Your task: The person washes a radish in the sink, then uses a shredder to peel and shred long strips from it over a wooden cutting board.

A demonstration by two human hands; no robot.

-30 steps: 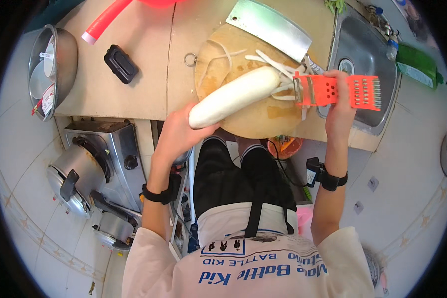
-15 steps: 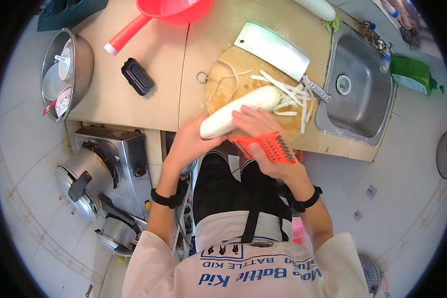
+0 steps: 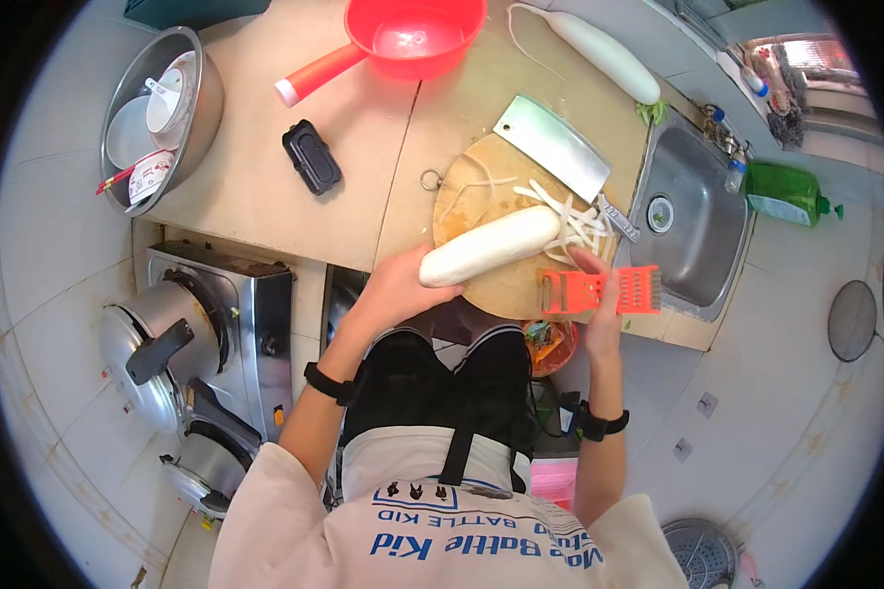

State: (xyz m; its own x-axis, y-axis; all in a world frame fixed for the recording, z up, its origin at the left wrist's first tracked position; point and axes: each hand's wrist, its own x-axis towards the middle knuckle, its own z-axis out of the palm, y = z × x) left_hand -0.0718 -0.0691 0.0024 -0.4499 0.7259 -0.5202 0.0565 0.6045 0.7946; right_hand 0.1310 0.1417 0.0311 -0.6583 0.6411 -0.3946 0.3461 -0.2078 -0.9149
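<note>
Over the round wooden cutting board [image 3: 481, 211], in the head view, the left hand [image 3: 395, 287] is closed around the near end of a long white radish [image 3: 489, 246], which lies across the board with its far end among a heap of pale radish shreds [image 3: 570, 221]. The right hand [image 3: 599, 304] grips a flat orange plastic grater [image 3: 602, 291] at the board's near right edge, fingers wrapped over its frame, just beside the radish but apart from it.

By its thickness the radish looks heavy, stiff and solid, and its peeled, wet-looking skin is likely slippery; a firm wrap around the blunt near end, as now, seems the safest hold, with fingertips kept clear of the grater's blades. The shreds look limp and light.

A broad steel cleaver [image 3: 552, 149] rests on the board's far side. The board sits on a tan countertop [image 3: 265, 187], which also bears a red plastic ladle-bowl with a handle [image 3: 403, 34], a small black box [image 3: 311, 156], a second white radish [image 3: 591, 47] and a steel basin of dishes [image 3: 172, 93]. To the right is a steel sink [image 3: 692, 226] with a green bottle [image 3: 786, 196] at its rim; to the left, below the counter, a gas stove with a metal pot [image 3: 157, 344]. Walls and floor are pale tile.
</note>
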